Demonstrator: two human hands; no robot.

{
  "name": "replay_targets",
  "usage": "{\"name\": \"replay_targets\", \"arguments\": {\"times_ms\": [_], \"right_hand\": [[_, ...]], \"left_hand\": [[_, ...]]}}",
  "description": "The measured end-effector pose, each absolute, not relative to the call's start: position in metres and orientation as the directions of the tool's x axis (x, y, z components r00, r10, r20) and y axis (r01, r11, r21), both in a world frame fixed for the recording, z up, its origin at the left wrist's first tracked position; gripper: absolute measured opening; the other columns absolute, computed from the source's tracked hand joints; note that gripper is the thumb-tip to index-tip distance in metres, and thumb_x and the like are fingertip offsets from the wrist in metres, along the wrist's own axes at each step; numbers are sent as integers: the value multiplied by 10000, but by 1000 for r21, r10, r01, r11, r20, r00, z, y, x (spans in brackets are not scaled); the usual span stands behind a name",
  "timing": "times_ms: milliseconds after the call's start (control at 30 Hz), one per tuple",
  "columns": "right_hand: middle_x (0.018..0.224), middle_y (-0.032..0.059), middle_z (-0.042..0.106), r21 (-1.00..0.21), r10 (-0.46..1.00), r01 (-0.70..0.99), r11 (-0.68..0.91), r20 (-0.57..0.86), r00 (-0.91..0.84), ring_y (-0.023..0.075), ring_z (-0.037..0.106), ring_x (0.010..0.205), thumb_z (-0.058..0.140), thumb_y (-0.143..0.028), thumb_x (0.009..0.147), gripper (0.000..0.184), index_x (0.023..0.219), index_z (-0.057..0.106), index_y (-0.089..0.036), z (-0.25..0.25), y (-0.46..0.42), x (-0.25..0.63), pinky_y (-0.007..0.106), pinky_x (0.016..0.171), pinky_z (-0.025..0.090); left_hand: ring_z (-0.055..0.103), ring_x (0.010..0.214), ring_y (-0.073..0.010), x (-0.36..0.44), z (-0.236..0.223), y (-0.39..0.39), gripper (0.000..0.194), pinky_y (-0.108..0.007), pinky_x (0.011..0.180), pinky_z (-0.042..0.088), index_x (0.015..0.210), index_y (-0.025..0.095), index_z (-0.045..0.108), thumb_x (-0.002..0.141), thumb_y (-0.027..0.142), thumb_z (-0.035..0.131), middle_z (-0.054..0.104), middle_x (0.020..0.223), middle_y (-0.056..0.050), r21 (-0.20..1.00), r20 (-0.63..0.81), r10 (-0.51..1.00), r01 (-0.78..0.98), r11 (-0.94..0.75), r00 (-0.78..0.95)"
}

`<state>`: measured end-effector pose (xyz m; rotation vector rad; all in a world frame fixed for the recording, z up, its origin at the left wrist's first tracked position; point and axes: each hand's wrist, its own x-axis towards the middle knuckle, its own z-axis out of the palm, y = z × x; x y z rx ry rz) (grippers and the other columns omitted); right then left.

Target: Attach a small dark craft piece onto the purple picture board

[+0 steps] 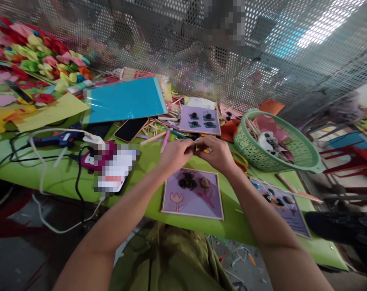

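Observation:
My left hand (pixel 177 152) and my right hand (pixel 212 151) meet over the middle of the green table, fingertips pinched together. Between them is something small and dark that I cannot make out. Just below the hands lies a purple picture (pixel 191 204) with a thin pale wooden frame. On it sit a dark insect figure (pixel 187 180) and a brown stone (pixel 204 182), along with a drawn tulip (pixel 176 200) and a pink plant shape. Behind the hands rests a lilac card (pixel 200 120) bearing several dark stone figures.
A green plastic basket (pixel 277 141) with sticks and paper stands right. Left are a phone (pixel 115 171) on a cable, a blue glue gun (pixel 57 139) and a black phone (pixel 131 129). Blue sheets (pixel 125 101) lie behind. Another purple picture (pixel 283 206) is at right.

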<state>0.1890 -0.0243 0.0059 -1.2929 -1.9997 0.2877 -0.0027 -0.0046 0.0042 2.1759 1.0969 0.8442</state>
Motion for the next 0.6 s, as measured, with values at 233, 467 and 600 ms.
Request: {"name": "replay_targets", "arguments": {"times_ms": [233,467,600], "right_hand": [[789,18,753,-672,904,614,413,383,-189,189,686,689,816,-377,804,168,882,783,-232,8,-24,189,316,677,541],[827,41,757,-611,885,656,443,416,-210,215,700,729,809,-458,831,236,906,775,-237,9,-24,191,342,697,546],[848,40,753,-546,863,693,471,447,-234,211,696,743,806,-367,843,150,926,771,-247,6,-25,191,326,695,539]], "left_hand": [[587,690,-177,-4,6,-4,141,-272,655,362,764,229,625,868,146,579,668,734,-8,816,251,860,380,-435,443],[647,725,-198,-6,6,-3,157,-280,667,388,807,218,664,940,230,579,714,747,-30,858,202,865,344,-382,459],[658,730,-202,-6,6,-2,141,-278,666,397,801,220,664,929,219,603,718,743,-27,858,200,864,343,-382,462]]}}
